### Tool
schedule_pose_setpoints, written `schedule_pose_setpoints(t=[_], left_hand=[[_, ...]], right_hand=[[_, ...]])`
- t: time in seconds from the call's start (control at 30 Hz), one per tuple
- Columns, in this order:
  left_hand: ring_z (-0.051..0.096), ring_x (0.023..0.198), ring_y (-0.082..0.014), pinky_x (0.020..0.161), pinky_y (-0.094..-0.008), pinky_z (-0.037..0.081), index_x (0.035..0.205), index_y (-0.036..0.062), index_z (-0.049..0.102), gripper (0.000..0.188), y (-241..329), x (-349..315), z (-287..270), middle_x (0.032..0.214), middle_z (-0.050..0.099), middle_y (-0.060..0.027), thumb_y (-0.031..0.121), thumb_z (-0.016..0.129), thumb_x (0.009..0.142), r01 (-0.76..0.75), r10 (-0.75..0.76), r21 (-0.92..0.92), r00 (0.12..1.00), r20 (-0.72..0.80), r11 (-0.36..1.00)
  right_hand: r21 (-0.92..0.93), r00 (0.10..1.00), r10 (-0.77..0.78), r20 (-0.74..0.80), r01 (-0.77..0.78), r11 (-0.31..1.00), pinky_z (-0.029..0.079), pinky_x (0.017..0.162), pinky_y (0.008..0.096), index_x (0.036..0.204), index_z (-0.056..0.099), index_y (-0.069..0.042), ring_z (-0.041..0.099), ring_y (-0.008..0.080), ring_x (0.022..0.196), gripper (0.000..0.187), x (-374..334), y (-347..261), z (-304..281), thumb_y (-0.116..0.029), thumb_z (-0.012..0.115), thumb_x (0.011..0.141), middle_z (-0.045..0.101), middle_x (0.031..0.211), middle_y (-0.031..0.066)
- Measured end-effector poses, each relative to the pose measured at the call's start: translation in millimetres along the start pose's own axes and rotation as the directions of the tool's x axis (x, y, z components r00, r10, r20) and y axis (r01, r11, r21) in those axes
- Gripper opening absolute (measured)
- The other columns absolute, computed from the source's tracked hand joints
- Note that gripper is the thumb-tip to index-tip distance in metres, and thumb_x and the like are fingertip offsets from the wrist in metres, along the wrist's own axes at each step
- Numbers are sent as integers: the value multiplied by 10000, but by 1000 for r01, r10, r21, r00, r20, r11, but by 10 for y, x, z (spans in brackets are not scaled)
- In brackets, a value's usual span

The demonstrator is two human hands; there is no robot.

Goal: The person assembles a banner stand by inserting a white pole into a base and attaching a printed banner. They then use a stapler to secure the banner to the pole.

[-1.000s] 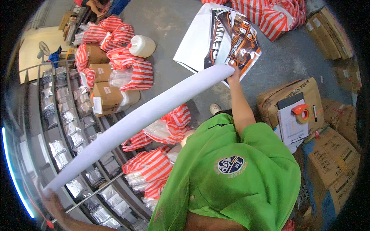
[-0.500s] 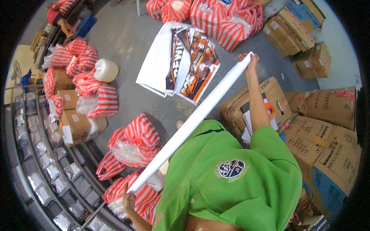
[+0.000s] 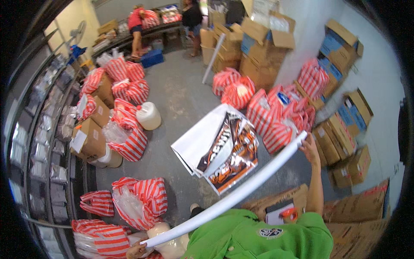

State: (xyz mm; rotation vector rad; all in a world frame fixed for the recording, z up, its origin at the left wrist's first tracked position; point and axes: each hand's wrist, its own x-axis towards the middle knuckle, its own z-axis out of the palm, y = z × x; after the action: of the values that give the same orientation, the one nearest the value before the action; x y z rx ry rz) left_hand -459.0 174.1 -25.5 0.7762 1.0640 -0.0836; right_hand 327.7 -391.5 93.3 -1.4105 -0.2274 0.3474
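Observation:
A long white rolled-up sheet (image 3: 228, 196) slants across the front of me, bowing slightly. My left hand (image 3: 137, 250) grips its lower end, close to the striped bags at the lower left. At the upper end, my right hand (image 3: 309, 149) has its fingers wrapped round the roll. Beyond the roll, a partly folded banner (image 3: 233, 151) lies on the grey floor, its white back and its orange and black print both showing.
Red-and-white striped bags (image 3: 140, 203) stand at left and ahead. Cardboard boxes (image 3: 358, 166) line the right wall, and a tape roll (image 3: 289, 214) sits on one nearby. A white jug (image 3: 148, 115) and shelving (image 3: 58, 172) are at left. Two people are at the far table.
The view has tilted up, showing more of the far room. Both hands still hold the white roll, which now bows more. The banner still lies on the floor.

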Motion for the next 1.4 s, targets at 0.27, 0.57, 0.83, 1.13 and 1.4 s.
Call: schedule_pose_setpoints(t=[0.27, 0.57, 0.83, 1.13, 1.4], left_hand=[[460, 539, -50, 460, -201, 375, 1490, 118, 337, 665, -23, -249, -122, 756, 516, 42, 41, 630, 897, -177, 169, -49, 976, -139, 983], [428, 516, -42, 443, -195, 339, 1487, 122, 334, 681, 299, -712, -657, 747, 504, 54, 50, 651, 889, -615, 574, -112, 776, -260, 781], [509, 735, -25, 811, -248, 457, 1538, 130, 242, 793, 479, -704, -392, 1030, 565, 26, 206, 716, 907, -934, 851, -67, 348, -393, 352], [380, 480, -18, 497, -159, 402, 1453, 113, 363, 540, 849, -603, -45, 760, 510, 21, 191, 617, 982, -684, 680, 216, 534, -502, 697], [421, 527, -23, 438, -189, 343, 1541, 120, 265, 752, 459, -262, 27, 871, 553, 15, 172, 692, 924, -806, 790, -46, 589, -170, 591]], right_hand=[[-156, 892, -339, 300, 397, 905, 497, 938, 323, 1205, 580, -30, 597, 155, 1045, 643, -32, -1284, 1368, -76, 889, 643, 609, 1123, 40], [-109, 849, -505, 154, 523, 845, 508, 929, 304, 1241, 575, -14, 609, 151, 1047, 557, 343, -1474, 1208, -174, 830, 773, 615, 1152, 41], [-111, 823, -563, 81, 568, 815, 473, 939, 302, 1274, 539, 10, 588, 161, 1078, 622, 238, -1784, 864, -323, 809, 824, 610, 1169, 62], [-75, 765, -644, 6, 643, 762, 476, 865, 260, 1297, 537, -12, 574, 105, 1009, 523, -167, -2011, 1098, -272, 743, 893, 590, 1129, 18], [-304, 862, -493, -120, 441, 844, 486, 832, 267, 1193, 579, 32, 608, 118, 939, 372, 38, -1689, 611, -186, 711, 922, 641, 1032, 57]])
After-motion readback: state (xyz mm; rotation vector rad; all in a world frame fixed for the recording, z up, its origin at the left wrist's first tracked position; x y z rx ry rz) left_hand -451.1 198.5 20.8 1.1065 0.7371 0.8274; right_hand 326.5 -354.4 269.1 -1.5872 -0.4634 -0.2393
